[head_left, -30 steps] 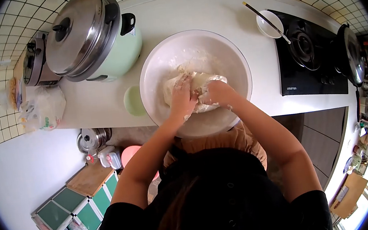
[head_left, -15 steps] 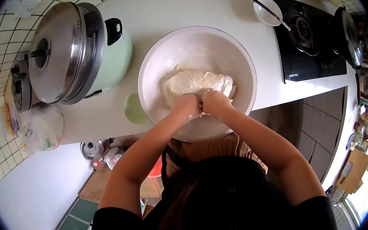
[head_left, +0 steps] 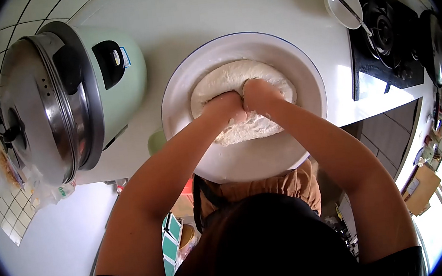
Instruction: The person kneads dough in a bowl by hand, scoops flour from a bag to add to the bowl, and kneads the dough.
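Observation:
A large pale dough (head_left: 236, 73) lies in a wide white basin (head_left: 310, 88) with a thin blue rim. It bulges up behind my hands, and a rougher, ragged part of it shows in front of them. My left hand (head_left: 227, 106) is closed, its knuckles sunk into the middle of the dough. Close beside it, my right hand (head_left: 261, 96) is also closed and pressed into the dough. The fingertips of both hands are hidden. Bits of dough cling to the skin.
A big pale green cooker (head_left: 127, 88) with a metal lid stands left of the basin. A small green round thing (head_left: 157, 142) sits partly behind the basin's left edge. At the right, a white bowl (head_left: 345, 9) holding a long stick rests by a black gas stove (head_left: 390, 61).
My hands have pushed forward, away from my body, with the dough. Its back now looks smoother and rounder, and ragged dough shows in front of my hands. The camera view has shifted.

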Motion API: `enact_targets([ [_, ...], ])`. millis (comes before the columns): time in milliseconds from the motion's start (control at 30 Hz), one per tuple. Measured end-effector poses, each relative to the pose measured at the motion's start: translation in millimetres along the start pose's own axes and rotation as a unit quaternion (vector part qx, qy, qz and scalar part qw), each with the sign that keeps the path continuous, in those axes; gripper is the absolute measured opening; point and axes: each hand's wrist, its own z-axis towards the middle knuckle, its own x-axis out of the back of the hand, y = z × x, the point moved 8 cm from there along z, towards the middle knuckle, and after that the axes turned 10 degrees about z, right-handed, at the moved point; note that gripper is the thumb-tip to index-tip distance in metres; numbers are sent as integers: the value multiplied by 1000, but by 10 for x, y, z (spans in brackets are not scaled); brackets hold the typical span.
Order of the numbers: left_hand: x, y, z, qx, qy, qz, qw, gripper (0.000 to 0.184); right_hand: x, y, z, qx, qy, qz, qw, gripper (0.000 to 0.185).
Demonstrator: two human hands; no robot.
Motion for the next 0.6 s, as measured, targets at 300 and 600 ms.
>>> enact_targets([
  [300, 280, 28, -198, 51, 80, -31, 995, 23, 155, -61, 43, 22, 62, -23, 998, 23],
  [600, 80, 125, -997, 12, 343, -111, 933, 23, 87, -136, -310, 258, -48, -114, 958, 27],
])
